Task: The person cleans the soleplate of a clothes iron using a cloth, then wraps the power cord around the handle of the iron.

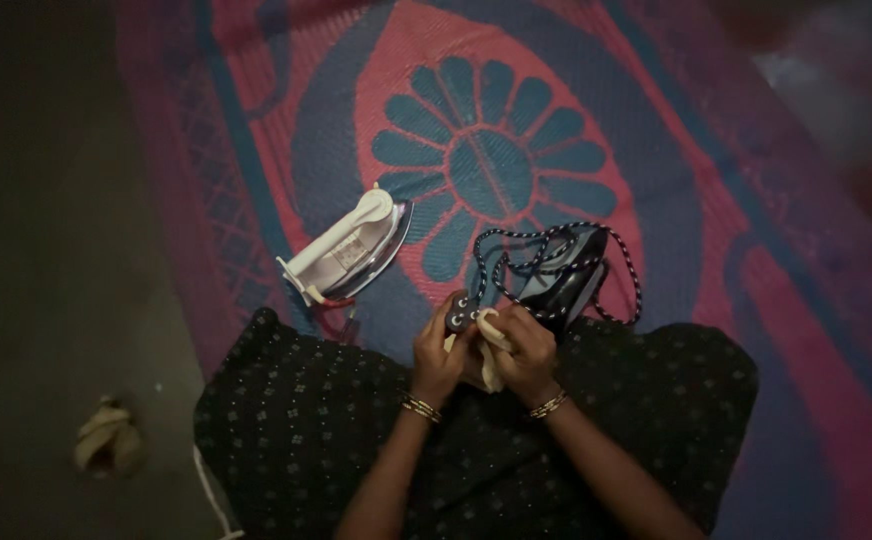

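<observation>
Left hand: the left hand (439, 352) is raised over the lap, its fingers (453, 322) closed round a dark plug (461, 311) with round pin holes on its face.
Right hand: the right hand (526, 352) sits just beside the left, touching it; its fingers (509, 322) are curled shut on a pale cloth (493, 345).
Cloth: the cloth is bunched between the two sets of fingers, pressed against the plug, with a fold hanging below them toward the lap.
Plug: it sits at the tips of the left fingers, its face turned up toward the camera.
Cord: a dark cord flecked with white (556, 262) runs from the plug, just beyond the fingers, and loops over a dark iron (566, 280).
Dark iron: it lies on the mat just past the right fingers; in the dim light its exact pose is hard to tell, perhaps tipped on its side.
White iron: a white iron (348, 250) lies well apart from the left fingers, up and to their left, tilted on the mat.
Mat: a woven red and blue mat (716, 200) with a flower pattern lies under both irons.
Lap: dark dotted fabric (306, 420) spreads beneath the wrists, each wrist wearing gold bangles (422, 407).
Floor: a crumpled pale rag (108, 436) lies on the dark floor, far left of the fingers.
</observation>
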